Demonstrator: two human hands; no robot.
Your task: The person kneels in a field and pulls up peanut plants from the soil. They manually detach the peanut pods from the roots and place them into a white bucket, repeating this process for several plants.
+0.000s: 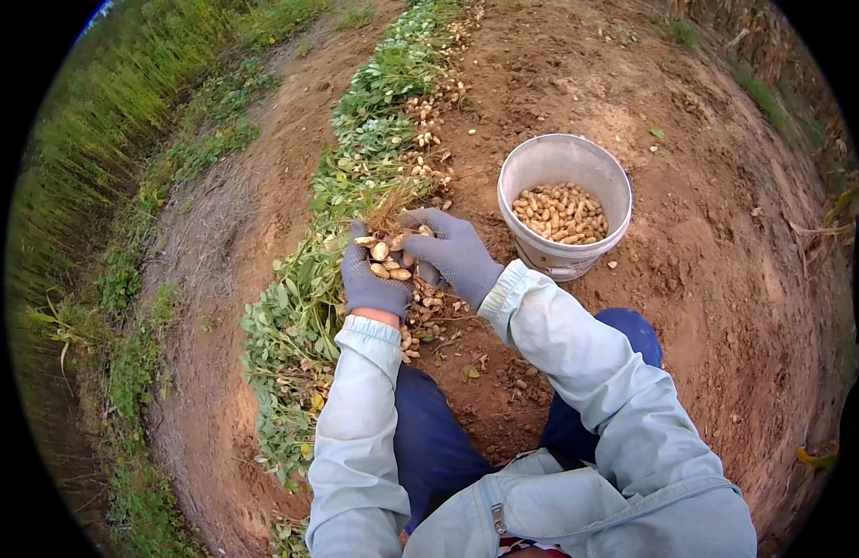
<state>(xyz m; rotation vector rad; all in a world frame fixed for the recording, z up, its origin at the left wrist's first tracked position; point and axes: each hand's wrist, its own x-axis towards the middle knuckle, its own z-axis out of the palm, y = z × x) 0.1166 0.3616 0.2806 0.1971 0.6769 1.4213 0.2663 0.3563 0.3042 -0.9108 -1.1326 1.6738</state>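
Both my hands wear grey gloves and meet over a row of pulled peanut plants (304, 321). My left hand (373, 282) is cupped with its fingers curled round several peanuts (390, 268), pale tan in their shells. From the right, my right hand (455, 253) closes its fingers on the peanuts at the root end of a plant. Brown roots (388, 210) stick up just beyond the fingertips. More peanuts hang below the hands along the edge of the row. Some of the fingertips are hidden among roots and shells.
A whitish bucket (513, 212), partly filled with peanuts (561, 214), stands on the reddish soil to the right. The plant row runs on into the distance, its peanuts facing right. Tall green weeds (104, 139) grow at the far left. My knees in blue trousers (439, 418) are close below.
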